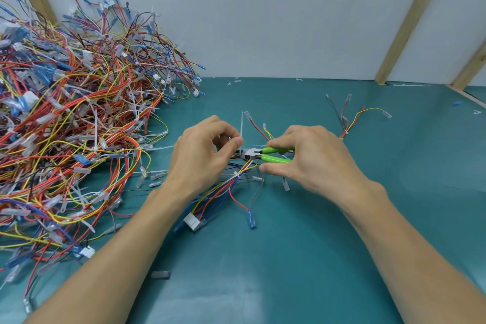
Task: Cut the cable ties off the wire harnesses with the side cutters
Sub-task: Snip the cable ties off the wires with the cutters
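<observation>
Two bare forearms are reaching in from the bottom edge, nearest the camera, and meeting over the teal mat. Everything below is placed relative to the side cutters, which are lying roughly level at the middle of the view, green handles pointing right and steel head pointing left.

The right hand is wrapping around those green handles, fingers curled over the top and thumb pressing beneath. The handles are sitting close together; whether the blades are fully closed cannot be told.

Just left of the cutter head, the left hand is pinching the wire harness between thumb and curled fingers, right where the cutter tip is touching the bundle. A white cable tie is sticking upward above the cutter head, beside the left thumb.

Below the cutters, the harness is trailing toward the camera in red, yellow and blue strands, ending in a white connector and a blue terminal resting on the mat.

Far left of the cutters, a large pile of harnesses is heaping against the pale wall. To the upper right of the cutters, a second small harness is lying apart on the mat.
</observation>
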{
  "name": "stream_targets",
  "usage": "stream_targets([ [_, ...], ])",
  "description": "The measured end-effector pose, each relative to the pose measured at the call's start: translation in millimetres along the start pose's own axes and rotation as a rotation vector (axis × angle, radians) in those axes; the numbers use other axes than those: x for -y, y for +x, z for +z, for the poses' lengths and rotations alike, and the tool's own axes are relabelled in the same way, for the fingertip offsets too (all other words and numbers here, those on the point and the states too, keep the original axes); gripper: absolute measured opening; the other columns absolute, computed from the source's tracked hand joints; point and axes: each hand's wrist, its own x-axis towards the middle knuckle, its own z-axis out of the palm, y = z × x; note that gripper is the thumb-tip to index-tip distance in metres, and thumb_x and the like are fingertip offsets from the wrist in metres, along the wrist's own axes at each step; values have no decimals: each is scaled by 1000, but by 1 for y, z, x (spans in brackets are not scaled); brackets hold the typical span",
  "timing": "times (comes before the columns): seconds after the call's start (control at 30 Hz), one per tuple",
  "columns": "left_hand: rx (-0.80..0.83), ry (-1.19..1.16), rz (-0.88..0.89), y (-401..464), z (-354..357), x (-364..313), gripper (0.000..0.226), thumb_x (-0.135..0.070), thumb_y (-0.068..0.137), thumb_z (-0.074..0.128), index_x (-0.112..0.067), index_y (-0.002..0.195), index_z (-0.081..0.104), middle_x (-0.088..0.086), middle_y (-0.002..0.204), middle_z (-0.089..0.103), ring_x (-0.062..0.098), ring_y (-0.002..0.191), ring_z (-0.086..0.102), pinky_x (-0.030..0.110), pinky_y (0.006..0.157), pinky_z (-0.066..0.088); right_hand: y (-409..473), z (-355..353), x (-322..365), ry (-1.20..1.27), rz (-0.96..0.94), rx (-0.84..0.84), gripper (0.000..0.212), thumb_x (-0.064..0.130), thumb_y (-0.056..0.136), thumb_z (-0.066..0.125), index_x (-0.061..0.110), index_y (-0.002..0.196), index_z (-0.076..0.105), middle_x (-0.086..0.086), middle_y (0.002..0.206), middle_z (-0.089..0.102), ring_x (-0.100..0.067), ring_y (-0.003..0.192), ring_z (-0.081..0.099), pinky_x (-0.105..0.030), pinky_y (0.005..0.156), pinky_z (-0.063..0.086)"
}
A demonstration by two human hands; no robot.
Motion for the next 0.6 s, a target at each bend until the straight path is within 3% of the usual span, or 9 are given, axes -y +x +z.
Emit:
stream_targets([
  [0.17,6,15,4,-1,1,0,8,-33,85,68,-27,80,71,-11,75,58,11,72,58,34,65,45,0,-1,0,2,-3,13,33,67,81,72,46,106,76,11,94,67,-14,91,57,-33,65,40],
  [0.37,10,19,0,-1,2,1,7,-29,86,72,-28,79,70,-10,75,58,11,72,58,35,66,46,0,0,-1,2,-4,11,33,67,81,72,47,106,76,12,93,68,-14,88,56,-32,63,34],
  [0.6,7,20,5,-1,1,0,7,-27,87,72,-27,79,70,-8,75,58,13,71,57,36,65,47,1,2,-2,7,-4,1,33,66,81,71,47,106,76,12,95,70,-15,89,58,-32,65,38],
])
